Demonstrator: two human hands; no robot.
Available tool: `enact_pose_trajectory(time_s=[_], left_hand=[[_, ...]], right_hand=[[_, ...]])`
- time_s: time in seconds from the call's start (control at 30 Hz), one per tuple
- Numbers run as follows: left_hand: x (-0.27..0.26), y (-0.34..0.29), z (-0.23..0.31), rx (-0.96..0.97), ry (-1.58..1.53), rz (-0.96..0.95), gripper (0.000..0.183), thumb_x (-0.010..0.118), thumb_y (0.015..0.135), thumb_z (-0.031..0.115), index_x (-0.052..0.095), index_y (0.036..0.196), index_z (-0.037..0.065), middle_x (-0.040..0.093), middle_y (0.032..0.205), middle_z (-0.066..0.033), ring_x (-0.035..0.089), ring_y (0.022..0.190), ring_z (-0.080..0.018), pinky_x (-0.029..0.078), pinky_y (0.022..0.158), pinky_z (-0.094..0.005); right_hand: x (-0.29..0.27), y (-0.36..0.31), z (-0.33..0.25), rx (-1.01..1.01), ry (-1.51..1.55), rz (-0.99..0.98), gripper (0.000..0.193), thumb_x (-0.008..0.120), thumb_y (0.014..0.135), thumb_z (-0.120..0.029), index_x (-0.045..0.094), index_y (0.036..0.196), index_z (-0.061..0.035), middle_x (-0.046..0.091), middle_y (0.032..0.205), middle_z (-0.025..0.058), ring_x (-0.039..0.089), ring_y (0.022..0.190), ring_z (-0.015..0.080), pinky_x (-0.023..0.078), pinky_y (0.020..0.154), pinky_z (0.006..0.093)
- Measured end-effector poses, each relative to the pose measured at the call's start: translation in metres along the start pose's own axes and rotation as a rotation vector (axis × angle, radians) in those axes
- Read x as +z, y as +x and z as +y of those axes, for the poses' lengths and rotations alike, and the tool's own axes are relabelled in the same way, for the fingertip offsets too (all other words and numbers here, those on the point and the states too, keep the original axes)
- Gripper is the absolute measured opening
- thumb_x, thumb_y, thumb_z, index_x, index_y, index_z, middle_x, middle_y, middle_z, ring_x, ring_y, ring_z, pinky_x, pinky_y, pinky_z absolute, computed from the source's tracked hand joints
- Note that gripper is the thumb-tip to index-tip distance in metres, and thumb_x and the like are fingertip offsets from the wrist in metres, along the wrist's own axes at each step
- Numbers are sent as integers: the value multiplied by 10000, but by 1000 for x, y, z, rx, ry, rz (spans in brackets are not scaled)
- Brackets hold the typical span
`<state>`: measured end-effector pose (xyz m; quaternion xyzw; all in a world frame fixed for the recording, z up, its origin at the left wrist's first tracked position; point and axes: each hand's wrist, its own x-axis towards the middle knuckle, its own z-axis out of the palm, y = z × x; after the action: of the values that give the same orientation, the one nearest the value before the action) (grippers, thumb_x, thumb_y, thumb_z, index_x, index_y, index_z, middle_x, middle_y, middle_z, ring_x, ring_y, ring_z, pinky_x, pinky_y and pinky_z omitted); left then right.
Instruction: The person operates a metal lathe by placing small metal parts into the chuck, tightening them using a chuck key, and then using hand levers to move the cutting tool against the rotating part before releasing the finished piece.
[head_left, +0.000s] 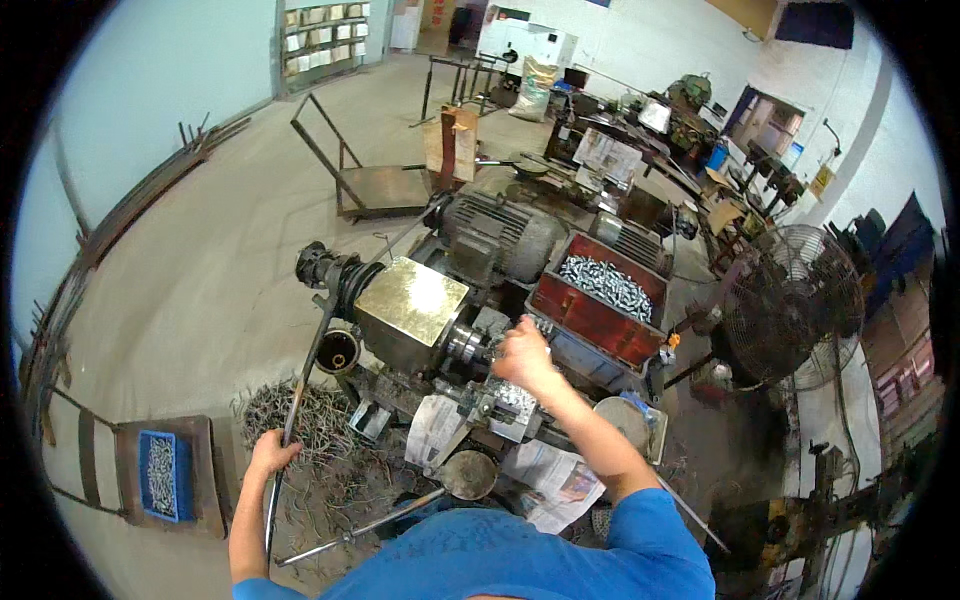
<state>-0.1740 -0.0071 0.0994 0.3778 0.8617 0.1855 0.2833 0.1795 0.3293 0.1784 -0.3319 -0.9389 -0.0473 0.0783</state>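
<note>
My left hand (272,454) is closed around a long metal lever (298,395) that slants down the left side of a lathe-like machine. My right hand (523,355) is beside the machine's shiny spindle chuck (465,345), fingers curled in; what they pinch is too small to make out. A flat brass-coloured cover (412,300) tops the headstock to the left of the chuck. Below my right hand, small bright metal pieces (512,395) lie on the machine's slide. Behind that hand stands a red metal bin (592,318) holding many small shiny metal parts (606,284).
Curly metal shavings (300,420) heap up beside the machine at left. A blue crate (165,477) of metal parts rests on a low cart (207,480). To the right stands a large caged fan (785,305). Newspaper (552,482) covers part of the machine before me; a handcart (385,188) is beyond.
</note>
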Motion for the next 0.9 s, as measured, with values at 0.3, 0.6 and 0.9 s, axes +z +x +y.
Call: enact_pose_trajectory(time_s=[0.3,0.6,0.9], left_hand=[[36,58,-12,67,-357,98,150,577,753,102,601,699,-36,561,515,-75,565,430,-163,448,436,-301],[46,99,-66,26,-392,62,204,597,795,150,569,746,-46,566,580,-86,551,453,-165,434,410,-282],[34,93,-56,-68,-261,-2,175,548,788,90,532,797,-85,552,557,-126,547,427,-190,469,366,-291]], right_hand=[[-50,-76,101,347,51,427,601,598,565,-148,544,1160,-93,377,1299,202,439,1055,391,370,928,435],[46,-309,16,826,533,215,434,608,556,-152,638,964,-7,494,1233,204,498,1097,341,420,911,383],[152,-583,-130,1791,542,-629,372,600,605,-258,664,917,-66,586,1085,169,578,979,307,459,865,369]])
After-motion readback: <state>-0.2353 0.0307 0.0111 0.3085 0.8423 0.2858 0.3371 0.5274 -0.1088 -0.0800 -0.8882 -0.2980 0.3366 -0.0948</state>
